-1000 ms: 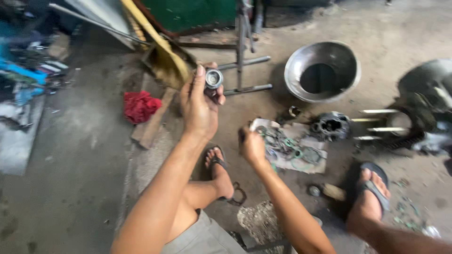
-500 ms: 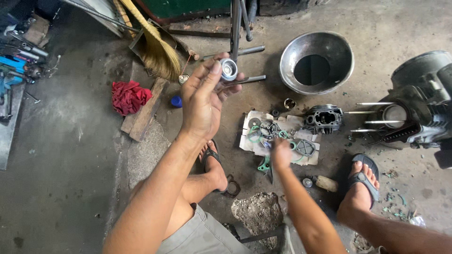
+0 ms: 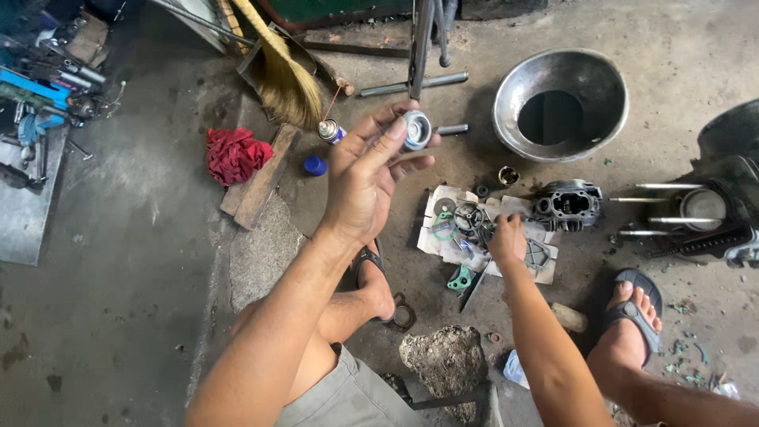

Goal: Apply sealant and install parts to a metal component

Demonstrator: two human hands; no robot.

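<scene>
My left hand [image 3: 364, 178] was raised, pinching a round metal part [image 3: 416, 130] in its fingertips; my right hand [image 3: 507, 237] reached down, fingers curled among gaskets [image 3: 462, 225] on the floor.

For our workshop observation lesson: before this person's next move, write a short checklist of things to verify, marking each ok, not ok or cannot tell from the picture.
1. Left hand has a firm grip on the small round metal part: ok, fingertips pinch it, raised above the floor.
2. Right hand has reached the loose parts on the paper sheet: ok, it rests among them.
3. What the right hand holds: cannot tell, its fingers are hidden.
4. Cylinder head within easy reach: ok, just beside the paper.
5. Metal basin upright: ok.
6. Floor around the feet free of stray bits: not ok, small pieces lie scattered.
</scene>
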